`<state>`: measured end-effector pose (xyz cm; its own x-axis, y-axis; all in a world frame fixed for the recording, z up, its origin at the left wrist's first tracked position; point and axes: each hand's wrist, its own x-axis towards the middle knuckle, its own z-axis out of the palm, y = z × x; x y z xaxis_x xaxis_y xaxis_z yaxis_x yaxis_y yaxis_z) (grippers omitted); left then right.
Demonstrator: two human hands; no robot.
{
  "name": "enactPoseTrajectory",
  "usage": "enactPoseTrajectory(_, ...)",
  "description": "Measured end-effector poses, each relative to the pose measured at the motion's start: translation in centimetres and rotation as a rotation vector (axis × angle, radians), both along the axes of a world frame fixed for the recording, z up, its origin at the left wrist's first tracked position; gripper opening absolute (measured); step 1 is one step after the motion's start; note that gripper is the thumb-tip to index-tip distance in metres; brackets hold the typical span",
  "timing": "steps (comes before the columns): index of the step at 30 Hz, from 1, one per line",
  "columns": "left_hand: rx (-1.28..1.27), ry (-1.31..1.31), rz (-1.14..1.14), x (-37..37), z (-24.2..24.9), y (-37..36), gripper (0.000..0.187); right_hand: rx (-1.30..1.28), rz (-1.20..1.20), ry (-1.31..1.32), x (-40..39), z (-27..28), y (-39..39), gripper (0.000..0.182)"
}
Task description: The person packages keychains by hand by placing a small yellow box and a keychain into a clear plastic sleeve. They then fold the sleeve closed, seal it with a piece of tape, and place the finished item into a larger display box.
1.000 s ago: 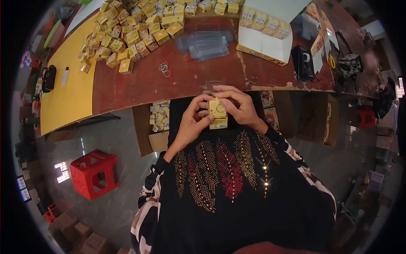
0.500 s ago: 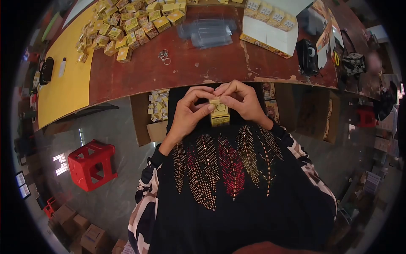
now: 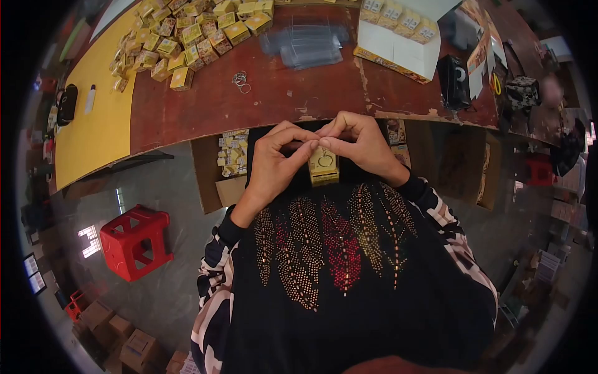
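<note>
Box [image 3: 324, 166], small, yellow, printed cardboard, sits upright between both hands just below the surface [image 3: 280, 100] edge, close to the chest. Left hand [image 3: 274, 165] and right hand [image 3: 364, 146] pinch its top with fingertips pressed together. Worn reddish-brown wood carries a heap of matching boxes [image 3: 187, 34] and clear plastic sleeves [image 3: 305, 47]. A red plastic stool [image 3: 137, 240] stands on the grey floor.

Small packing workshop. Worn red-brown bench [image 3: 249, 106] heaped with small yellow boxes [image 3: 180, 37]; stack of clear plastic sleeves [image 3: 305, 50]; open white carton [image 3: 398, 43] with boxes set in rows; floor carton [image 3: 233, 168] of more boxes under the bench; red plastic stool [image 3: 134, 240] and brown cartons [image 3: 124, 343] on bare concrete floor.
</note>
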<state>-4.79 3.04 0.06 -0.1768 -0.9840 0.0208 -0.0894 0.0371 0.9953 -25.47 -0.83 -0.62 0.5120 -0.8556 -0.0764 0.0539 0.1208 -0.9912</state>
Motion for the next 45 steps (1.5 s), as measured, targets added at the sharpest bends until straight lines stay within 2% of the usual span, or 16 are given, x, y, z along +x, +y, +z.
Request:
enactPoseTrajectory(4, -0.055, -0.040, -0.034, 0.2, -0.8, 0.6, 0.013, -0.019, -0.001, -0.078, -0.3, -1.3, 0.6, 0.011)
enactPoseTrajectory(7, -0.078, 0.143, -0.086, -0.1, -2.5, 1.5, 0.018, -0.214, -0.072, -0.096, -0.9, -3.2, 1.4, 0.007)
enactPoseTrajectory(9, 0.051, 0.270, -0.102, -0.6, -2.9, 2.0, 0.028, -0.649, -0.105, 0.002, -1.3, -3.7, 1.6, 0.005)
enactPoseTrajectory(13, 0.131, 0.406, -0.157, -0.9, -3.7, 1.6, 0.028, -0.804, -0.106, 0.124, -2.6, -2.3, 1.8, 0.014)
enactPoseTrajectory(16, 0.112, 0.432, -0.090, -0.9, -3.3, 0.8, 0.024, -0.872, -0.369, 0.436, -6.7, 0.7, 0.4, 0.024)
enactPoseTrajectory(17, 0.106, 0.436, -0.115, -1.0, -3.0, 0.5, 0.024, -0.579, -0.695, 0.346, -8.5, 1.1, -0.3, 0.022)
enactPoseTrajectory(19, 0.119, 0.385, -0.081, -1.1, -2.6, 0.2, 0.023, -0.384, -1.100, 0.259, -15.5, 1.9, -3.6, 0.016)
enactPoseTrajectory(21, 0.101, 0.372, -0.101, -1.2, -2.6, -0.3, 0.023, -0.618, -1.274, 0.512, -24.4, -0.8, -6.9, 0.023)
enactPoseTrajectory(22, 0.093, 0.368, -0.102, -1.4, -2.5, -0.5, 0.023, -0.627, -1.283, 0.515, -27.3, -1.3, -7.4, 0.023)
enactPoseTrajectory(25, 0.079, 0.353, -0.104, -1.7, -2.4, -0.9, 0.022, -0.098, -0.945, 0.705, -32.4, -1.9, -8.8, 0.031)
enactPoseTrajectory(28, 0.084, 0.335, -0.106, -1.9, -2.4, -1.1, 0.023, 0.036, -0.823, 0.610, -32.8, -2.8, -9.7, 0.029)
enactPoseTrajectory(32, 0.081, 0.320, -0.125, -1.9, -2.7, -1.2, 0.023, 0.077, -0.794, 0.541, -32.1, -3.2, -10.0, 0.026)
enactPoseTrajectory(34, 0.095, 0.324, -0.125, -1.9, -2.3, -1.3, 0.023, -0.092, -0.876, 0.363, -31.9, -3.9, -9.9, 0.024)
enactPoseTrajectory(38, 0.104, 0.327, -0.124, -1.7, -2.5, -1.5, 0.023, -0.166, -1.005, 0.329, -30.3, -4.3, -8.2, 0.024)
enactPoseTrajectory(40, 0.102, 0.323, -0.119, -1.9, -2.3, -1.4, 0.023, -0.096, -1.158, 0.045, -29.1, -3.6, -7.1, 0.027)
enactPoseTrajectory(45, 0.114, 0.321, -0.134, -2.3, -2.4, -1.5, 0.023, -0.115, -1.115, -0.001, -28.9, -5.9, -5.1, 0.025)
